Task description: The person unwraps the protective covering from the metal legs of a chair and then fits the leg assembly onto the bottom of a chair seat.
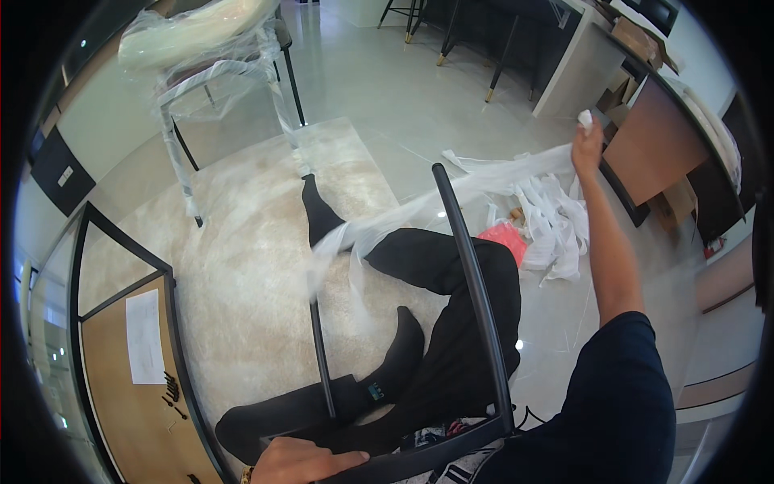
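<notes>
A: While the right hand point(587, 139) was raised far out to the right, its fingers were clenched on the end of a white wrap strip point(451, 192). That strip ran taut from the fist back down to the upper leg of a black metal frame point(476, 298), where it was wound near the frame's far end.

B: And the left?

A: Left hand point(300, 461) sat at the bottom edge, fingers curled flat over the frame's lower crossbar, holding it down. Frame lay across the person's legs, over a pale rug point(234, 266).

B: How to do it well, in your view?

A: I'd judge: keep the crossbar pinned, pull along the strip's line, not across it, so it unwinds instead of tearing. Keep the tension even and feed the slack toward the pile of loose wrap point(556, 226) on the floor.

B: Anything you couldn't read?

A: Plenty. Strip was motion-blurred, so the exact spot where it was wound on was unclear. Left wrist was cut off by the lower edge. A pink thing point(504, 238) sat half hidden behind the frame and wrap; couldn't tell its kind. Small dark parts point(172, 391) on the wooden tabletop point(121, 411) at lower left were too small to identify. A second, wrapped frame point(226, 73) stood at the back.
</notes>
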### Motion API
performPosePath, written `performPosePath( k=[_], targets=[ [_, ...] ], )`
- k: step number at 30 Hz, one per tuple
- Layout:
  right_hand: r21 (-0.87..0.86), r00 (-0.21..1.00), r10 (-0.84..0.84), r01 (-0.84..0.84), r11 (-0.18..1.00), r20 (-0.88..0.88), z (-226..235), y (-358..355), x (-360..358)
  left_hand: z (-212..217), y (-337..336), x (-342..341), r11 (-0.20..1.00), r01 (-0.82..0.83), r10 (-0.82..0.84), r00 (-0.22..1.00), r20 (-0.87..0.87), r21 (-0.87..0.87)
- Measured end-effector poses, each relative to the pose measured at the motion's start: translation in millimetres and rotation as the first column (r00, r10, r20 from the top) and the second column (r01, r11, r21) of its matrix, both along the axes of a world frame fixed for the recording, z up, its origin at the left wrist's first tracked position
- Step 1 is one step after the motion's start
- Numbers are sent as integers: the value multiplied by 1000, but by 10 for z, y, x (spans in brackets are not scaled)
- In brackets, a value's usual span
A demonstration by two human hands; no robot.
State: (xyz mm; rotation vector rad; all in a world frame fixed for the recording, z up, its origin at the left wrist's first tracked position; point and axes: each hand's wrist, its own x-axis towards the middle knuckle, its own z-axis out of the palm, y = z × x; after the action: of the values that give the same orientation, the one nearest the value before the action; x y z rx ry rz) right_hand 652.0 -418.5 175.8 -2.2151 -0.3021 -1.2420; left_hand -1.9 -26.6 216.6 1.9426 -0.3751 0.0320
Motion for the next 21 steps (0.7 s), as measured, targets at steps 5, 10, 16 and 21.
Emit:
performPosePath(
  k=[5,10,16,21],
  targets=[
    [-783,851,-525,322,533,-8,-191,-1054,-480,83,-103,2,1000,17,-17,1000,18,14],
    [-388,674,-28,-389,836,-738,-456,-1010,-338,47,-242,86,997,74,-76,995,60,26],
    [754,-309,723,-495,432,-618,-139,1129,-1584,88,-367,79,998,8,-10,1000,27,68],
    [851,-446,741,-405,334,-502,-161,1301,-1601,56,-325,-98,999,-13,11,999,36,42]
  ],
)
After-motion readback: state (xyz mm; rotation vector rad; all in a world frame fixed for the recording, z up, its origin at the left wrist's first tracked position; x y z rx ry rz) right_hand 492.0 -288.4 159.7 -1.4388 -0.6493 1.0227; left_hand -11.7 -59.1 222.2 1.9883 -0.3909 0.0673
